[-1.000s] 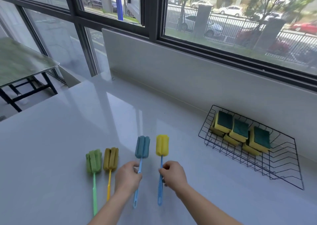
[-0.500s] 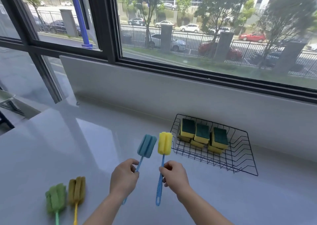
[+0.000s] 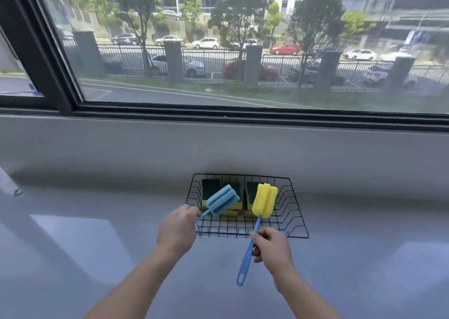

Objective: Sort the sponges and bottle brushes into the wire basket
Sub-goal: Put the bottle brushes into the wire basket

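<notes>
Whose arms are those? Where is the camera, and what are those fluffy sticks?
Those are a person's own two arms. The camera sits on the person's head and looks forward and down, so you see what they see. There is only this one view.

The left hand grips a blue brush. The right hand holds a yellow brush by its blue handle. They are bottle brushes with soft sponge heads.

Both heads are up in the air in front of a black wire basket. The basket sits on a shiny grey counter below a big window. Inside it are yellow sponges with dark green tops. The brushes will probably go in there too.
</notes>
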The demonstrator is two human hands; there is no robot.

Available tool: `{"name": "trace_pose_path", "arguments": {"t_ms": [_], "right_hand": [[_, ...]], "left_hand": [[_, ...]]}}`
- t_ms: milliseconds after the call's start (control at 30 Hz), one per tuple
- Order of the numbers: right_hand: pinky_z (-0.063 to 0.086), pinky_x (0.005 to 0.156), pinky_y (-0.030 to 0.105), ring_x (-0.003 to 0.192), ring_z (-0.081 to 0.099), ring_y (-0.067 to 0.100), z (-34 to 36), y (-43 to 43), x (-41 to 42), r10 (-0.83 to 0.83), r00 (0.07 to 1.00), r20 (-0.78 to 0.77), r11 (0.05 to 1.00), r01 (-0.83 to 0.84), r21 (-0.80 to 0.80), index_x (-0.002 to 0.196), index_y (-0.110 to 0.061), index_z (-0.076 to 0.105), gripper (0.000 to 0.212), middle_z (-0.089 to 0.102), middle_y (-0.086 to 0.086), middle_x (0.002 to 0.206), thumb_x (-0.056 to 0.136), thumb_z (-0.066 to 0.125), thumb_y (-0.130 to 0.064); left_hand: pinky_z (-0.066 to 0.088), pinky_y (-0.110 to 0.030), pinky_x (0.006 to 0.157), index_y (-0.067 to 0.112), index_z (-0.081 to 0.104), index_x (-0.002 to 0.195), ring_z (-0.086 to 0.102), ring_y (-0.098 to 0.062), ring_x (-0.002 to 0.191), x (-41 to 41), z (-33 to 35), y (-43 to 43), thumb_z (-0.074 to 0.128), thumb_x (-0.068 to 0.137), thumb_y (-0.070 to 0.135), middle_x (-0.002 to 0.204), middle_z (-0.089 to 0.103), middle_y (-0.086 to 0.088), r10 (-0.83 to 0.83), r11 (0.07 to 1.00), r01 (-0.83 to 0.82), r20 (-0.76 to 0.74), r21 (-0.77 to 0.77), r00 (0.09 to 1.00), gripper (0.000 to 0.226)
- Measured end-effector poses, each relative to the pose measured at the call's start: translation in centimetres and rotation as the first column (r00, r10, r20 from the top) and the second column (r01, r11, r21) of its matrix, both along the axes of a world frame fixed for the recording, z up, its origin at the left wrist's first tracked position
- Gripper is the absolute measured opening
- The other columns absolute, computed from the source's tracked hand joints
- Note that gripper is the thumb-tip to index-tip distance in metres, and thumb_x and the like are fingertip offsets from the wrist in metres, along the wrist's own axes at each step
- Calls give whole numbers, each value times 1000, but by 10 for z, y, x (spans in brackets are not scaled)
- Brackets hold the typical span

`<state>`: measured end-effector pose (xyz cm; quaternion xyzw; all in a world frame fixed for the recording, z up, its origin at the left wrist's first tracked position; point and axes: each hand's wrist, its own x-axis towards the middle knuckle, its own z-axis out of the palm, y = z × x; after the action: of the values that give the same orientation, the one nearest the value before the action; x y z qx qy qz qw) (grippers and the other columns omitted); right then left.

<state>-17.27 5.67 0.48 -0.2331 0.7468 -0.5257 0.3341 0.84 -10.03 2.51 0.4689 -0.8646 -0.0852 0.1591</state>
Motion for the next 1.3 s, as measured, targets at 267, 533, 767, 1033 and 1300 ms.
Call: {"name": "trace_pose_path", "arguments": {"t_ms": [267,533,767,1033,1300], "right_hand": [[56,52,28,50,59,12,-16,16,-67,-162,983,81,987,163,-1,79,0,69,19,64,3,58,94,66,-12],[56,53,30,54,58,18,-29,13,-96,-230,957,178,973,232,9,82,5,66,18,63,9,61,94,66,-8],[55,53,30,54,58,18,-33,7,-100,-232,947,221,971,239,-8,81,4,67,18,63,8,59,93,67,-9],[55,53,30,55,58,19,-33,3,-91,-221,942,253,973,232,-13,84,1,69,16,63,11,63,95,66,-11],[59,56,30,58,66,20,-18,-18,-70,-267,908,322,950,304,-71,84,2,71,17,69,12,65,94,68,-12]], "left_hand": [[36,-30,59,27,65,101,57,-21,85,-87,-28,-20,53,82,0,95,61,6,-242,967,252,196,-24,950,35],[49,-33,69,31,66,107,58,-21,91,-135,-60,-36,56,87,5,97,60,5,-289,957,269,280,110,915,35],[50,-33,73,32,69,110,60,-23,96,-149,-83,-42,62,86,5,101,63,5,-343,939,317,305,134,888,38],[54,-35,77,30,72,102,61,-22,94,-140,-73,-42,54,87,7,100,64,6,-266,955,241,136,176,954,33],[48,-23,70,34,70,102,57,-5,84,-117,-26,1,59,89,50,90,62,19,-297,889,349,-205,298,932,23]]}}
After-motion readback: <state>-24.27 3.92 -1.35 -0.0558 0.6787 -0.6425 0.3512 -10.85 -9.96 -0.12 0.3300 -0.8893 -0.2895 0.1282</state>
